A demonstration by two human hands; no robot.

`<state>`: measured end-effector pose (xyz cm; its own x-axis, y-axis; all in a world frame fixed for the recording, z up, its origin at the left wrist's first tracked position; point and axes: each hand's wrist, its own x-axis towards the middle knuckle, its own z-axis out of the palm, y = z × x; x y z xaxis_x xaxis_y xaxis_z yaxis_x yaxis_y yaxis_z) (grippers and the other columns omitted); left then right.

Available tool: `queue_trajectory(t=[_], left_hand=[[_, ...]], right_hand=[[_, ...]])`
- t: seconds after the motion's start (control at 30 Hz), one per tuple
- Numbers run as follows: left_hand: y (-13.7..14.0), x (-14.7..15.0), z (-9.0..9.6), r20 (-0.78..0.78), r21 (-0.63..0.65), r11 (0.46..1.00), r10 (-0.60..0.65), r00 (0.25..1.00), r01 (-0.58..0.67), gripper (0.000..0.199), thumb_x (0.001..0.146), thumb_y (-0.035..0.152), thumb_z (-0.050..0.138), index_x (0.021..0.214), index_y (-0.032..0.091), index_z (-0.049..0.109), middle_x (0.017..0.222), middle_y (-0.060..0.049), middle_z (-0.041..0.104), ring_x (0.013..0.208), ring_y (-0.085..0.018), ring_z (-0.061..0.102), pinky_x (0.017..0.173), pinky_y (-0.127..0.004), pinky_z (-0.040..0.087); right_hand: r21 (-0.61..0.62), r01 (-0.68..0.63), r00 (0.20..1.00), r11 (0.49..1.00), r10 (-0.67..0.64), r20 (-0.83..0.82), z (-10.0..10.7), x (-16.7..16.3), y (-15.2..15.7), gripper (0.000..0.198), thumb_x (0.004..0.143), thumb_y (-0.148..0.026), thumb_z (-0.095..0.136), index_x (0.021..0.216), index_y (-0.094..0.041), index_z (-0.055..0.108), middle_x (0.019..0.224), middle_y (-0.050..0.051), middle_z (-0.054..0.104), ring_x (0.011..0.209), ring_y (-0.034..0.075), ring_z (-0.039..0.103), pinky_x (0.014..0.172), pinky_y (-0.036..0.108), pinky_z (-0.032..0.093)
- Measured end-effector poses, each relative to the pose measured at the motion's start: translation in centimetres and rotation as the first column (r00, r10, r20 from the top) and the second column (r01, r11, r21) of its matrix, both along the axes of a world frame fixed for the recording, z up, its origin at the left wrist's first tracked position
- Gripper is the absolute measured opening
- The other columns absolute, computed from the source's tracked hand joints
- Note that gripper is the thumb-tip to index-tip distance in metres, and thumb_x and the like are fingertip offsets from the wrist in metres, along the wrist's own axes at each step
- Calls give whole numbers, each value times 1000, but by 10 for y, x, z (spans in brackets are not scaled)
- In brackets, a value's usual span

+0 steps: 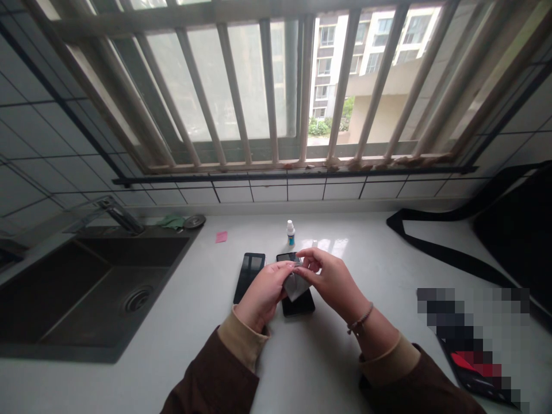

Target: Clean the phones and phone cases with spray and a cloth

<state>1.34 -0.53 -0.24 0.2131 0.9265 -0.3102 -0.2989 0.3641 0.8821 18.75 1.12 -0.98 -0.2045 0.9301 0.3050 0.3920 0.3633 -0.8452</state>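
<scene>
My left hand (261,294) and my right hand (330,279) meet over a black phone (297,303) lying on the white counter (181,328). Both pinch a small grey cloth or packet (295,283) between their fingertips, just above the phone's screen. A second black phone or glass panel (249,275) lies flat to the left of my left hand. A small white dropper bottle with a blue cap (290,233) stands upright just beyond the phones.
A dark sink (92,287) with a faucet (116,214) fills the left side. A pink sticky note (221,237) lies behind the phones. A black bag with a long strap (513,230) occupies the right. A barred window (276,86) rises behind the counter.
</scene>
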Motion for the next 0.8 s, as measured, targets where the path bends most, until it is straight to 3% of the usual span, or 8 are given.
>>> queue_trajectory(t=[0.37, 0.63, 0.8], left_hand=[[0, -1, 1, -67, 34, 999, -10, 998, 12, 24, 85, 37, 78, 92, 15, 81, 80, -4, 66, 69, -13, 51, 57, -22, 36], [0, 0, 1, -72, 25, 1000, 3, 997, -1, 20, 86, 34, 75, 92, 16, 81, 80, -4, 67, 68, -13, 51, 58, -22, 39], [-1, 0, 3, -85, 32, 999, -8, 996, 10, 20, 87, 33, 73, 92, 15, 82, 76, -3, 64, 69, -13, 51, 59, -22, 39]], right_hand=[[28, 17, 999, 999, -18, 33, 3, 2, 0, 8, 92, -33, 81, 96, -27, 80, 87, 2, 67, 75, 20, 60, 73, 34, 51], [172, -2, 997, 985, -12, 79, 1, 3, 0, 5, 93, -24, 80, 91, -26, 76, 94, 2, 63, 80, 18, 60, 78, 33, 53], [185, 6, 997, 983, -21, 78, 0, 2, 1, 9, 93, -25, 81, 100, -27, 76, 103, 3, 63, 85, 19, 62, 81, 35, 55]])
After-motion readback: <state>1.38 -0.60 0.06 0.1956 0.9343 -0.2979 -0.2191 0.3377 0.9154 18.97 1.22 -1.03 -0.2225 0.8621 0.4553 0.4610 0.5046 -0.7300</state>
